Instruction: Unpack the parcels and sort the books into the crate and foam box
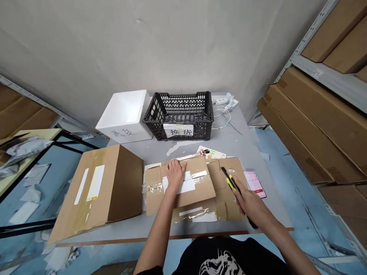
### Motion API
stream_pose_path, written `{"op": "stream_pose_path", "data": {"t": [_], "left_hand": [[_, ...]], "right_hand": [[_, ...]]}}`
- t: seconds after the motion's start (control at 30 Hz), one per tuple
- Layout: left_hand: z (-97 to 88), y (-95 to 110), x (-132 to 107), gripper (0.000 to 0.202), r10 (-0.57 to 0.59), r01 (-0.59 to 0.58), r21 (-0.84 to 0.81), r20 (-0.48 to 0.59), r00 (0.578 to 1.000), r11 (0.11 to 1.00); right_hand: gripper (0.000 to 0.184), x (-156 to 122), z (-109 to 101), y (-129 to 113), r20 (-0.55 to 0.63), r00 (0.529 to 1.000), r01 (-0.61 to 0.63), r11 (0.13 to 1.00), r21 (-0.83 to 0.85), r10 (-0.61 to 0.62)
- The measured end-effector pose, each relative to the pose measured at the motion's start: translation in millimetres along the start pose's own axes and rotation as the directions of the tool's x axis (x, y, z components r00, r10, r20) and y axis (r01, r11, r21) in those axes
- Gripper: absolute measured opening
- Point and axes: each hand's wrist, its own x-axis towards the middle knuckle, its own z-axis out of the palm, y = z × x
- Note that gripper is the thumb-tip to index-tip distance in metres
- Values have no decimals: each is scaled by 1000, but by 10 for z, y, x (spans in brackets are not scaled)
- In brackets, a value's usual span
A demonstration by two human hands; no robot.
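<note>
My left hand lies flat, fingers spread, on a flattened brown cardboard box with clear tape and white labels, in the middle of the grey table. My right hand is closed around a yellow and black utility knife. The knife's tip points up and left over the right part of the cardboard.
A large closed cardboard box sits at the table's left. A white foam box and a black plastic crate stand at the back, beside a power strip. A pink phone lies right. Shelves with cartons flank the right.
</note>
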Motion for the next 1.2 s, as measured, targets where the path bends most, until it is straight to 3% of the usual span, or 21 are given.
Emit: {"op": "stream_pose_path", "data": {"t": [0.13, 0.2, 0.3, 0.43, 0.63, 0.77, 0.87, 0.93, 1.07, 1.2], "left_hand": [[-70, 68, -105, 48, -22, 21, 25, 54, 998, 999], [-118, 58, -187, 50, -23, 21, 20, 93, 995, 1000], [-210, -60, -328, 56, 63, -58, -46, 124, 990, 997], [-330, -290, -491, 70, 177, -174, -31, 177, 968, 984], [-455, -375, -530, 74, 149, -170, 48, 287, 946, 984], [-494, -411, -481, 65, 140, -160, 33, 335, 932, 987], [-504, -472, -448, 73, 161, -180, 14, 390, 907, 984], [-507, -496, -424, 83, 171, -196, 10, 447, 878, 981], [-503, -476, -366, 92, 187, -235, 22, 531, 826, 972], [-479, -403, -333, 99, 229, -299, 59, 510, 829, 952]], "right_hand": [[56, 858, 82, 123, -59, 992, 91, 950, -299, -114], [59, 1296, 167, 160, -24, 997, 55, 909, -412, -71], [60, 1828, 263, 209, -17, 997, 55, 885, -462, -71], [57, 2305, 338, 267, -19, 991, 107, 865, -490, -133], [50, 2736, 396, 251, 24, 982, 178, 878, -445, -187], [48, 2641, 400, 161, 29, 976, 213, 907, -362, -217], [53, 2148, 510, 135, 15, 965, 257, 934, -250, -261], [62, 1691, 663, 146, -26, 953, 301, 954, -12, -301], [89, 1002, 996, 114, -15, 981, 193, 975, 115, -192], [93, 894, 1089, 13, -9, 993, 122, 980, 157, -122]]}}
